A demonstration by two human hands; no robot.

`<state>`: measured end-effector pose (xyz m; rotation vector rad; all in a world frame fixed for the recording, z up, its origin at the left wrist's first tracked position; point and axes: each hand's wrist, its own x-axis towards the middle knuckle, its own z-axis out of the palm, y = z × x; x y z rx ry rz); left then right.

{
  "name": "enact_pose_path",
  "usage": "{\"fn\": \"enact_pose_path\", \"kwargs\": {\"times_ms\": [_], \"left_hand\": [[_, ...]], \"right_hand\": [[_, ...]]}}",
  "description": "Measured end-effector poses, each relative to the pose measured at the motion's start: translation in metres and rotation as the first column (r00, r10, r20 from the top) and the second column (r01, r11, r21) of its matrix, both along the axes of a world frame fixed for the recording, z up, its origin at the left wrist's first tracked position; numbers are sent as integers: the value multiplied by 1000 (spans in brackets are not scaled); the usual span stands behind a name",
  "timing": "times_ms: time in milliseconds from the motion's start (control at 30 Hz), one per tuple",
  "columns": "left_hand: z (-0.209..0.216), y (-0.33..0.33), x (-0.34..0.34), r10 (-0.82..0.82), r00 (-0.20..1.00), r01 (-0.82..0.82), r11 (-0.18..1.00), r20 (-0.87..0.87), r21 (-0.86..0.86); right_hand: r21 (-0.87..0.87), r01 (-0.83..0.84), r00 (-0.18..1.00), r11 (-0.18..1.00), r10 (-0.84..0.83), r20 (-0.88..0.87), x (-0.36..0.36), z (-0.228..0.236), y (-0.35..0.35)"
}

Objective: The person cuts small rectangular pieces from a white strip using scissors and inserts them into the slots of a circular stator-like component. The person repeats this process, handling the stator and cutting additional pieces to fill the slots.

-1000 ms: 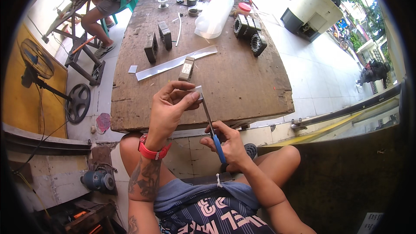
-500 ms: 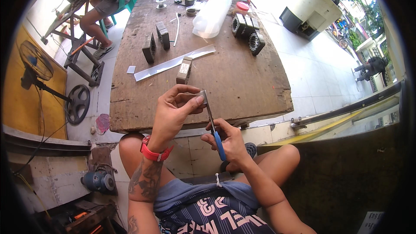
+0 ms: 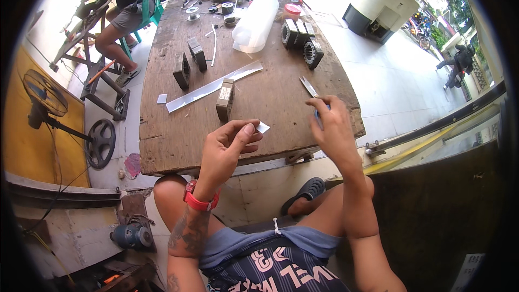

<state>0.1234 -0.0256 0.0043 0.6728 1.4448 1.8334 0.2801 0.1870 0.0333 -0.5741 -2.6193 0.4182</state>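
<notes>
In my left hand (image 3: 232,143), thumb and fingers pinch a small whitish square of sheet (image 3: 263,127) in front of the table's near edge. My right hand (image 3: 334,127) is over the right part of the table, its fingers round the blue handles of a pair of scissors (image 3: 309,86). The blades point away from me and stand slightly apart. Beyond my left hand a stator core (image 3: 225,100) stands on edge. A long strip of white sheet (image 3: 216,86) lies behind it, with another small cut square (image 3: 162,99) by its left end.
More slotted cores stand at left (image 3: 181,71) and right (image 3: 297,33) on the wooden table (image 3: 270,146). A translucent plastic roll (image 3: 255,24) lies farther back, before tools and spools. A fan (image 3: 46,94) stands left; a person (image 3: 121,16) sits beyond it.
My right hand has moved right and forward with the scissors, away from the piece in my left hand. The left hand keeps its pinch and has shifted slightly right and down.
</notes>
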Motion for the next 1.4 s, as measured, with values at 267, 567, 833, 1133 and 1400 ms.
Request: {"fn": "enact_pose_path", "kwargs": {"times_ms": [267, 567, 833, 1133, 1400], "left_hand": [[2, -9, -2, 90, 993, -100, 985, -73, -140], [-41, 16, -59, 256, 740, -400, 911, -621, -102], [-11, 3, -18, -15, 852, -226, 892, 524, 392], [-15, 12, 4, 26, 867, -275, 857, 497, 435], [-23, 9, 6, 131, 866, -345, 855, 482, 387]], "right_hand": [[-3, -386, 890, 923, 371, -265, -33, -10, -36], [-680, -297, 892, 671, -60, -449, -39, -30, -38], [-73, -352, 804, 933, 262, -534, -51, -27, -56], [116, -326, 796, 938, 339, -502, -58, -25, -59], [158, -367, 828, 917, 399, -394, -54, -27, -63]]}}
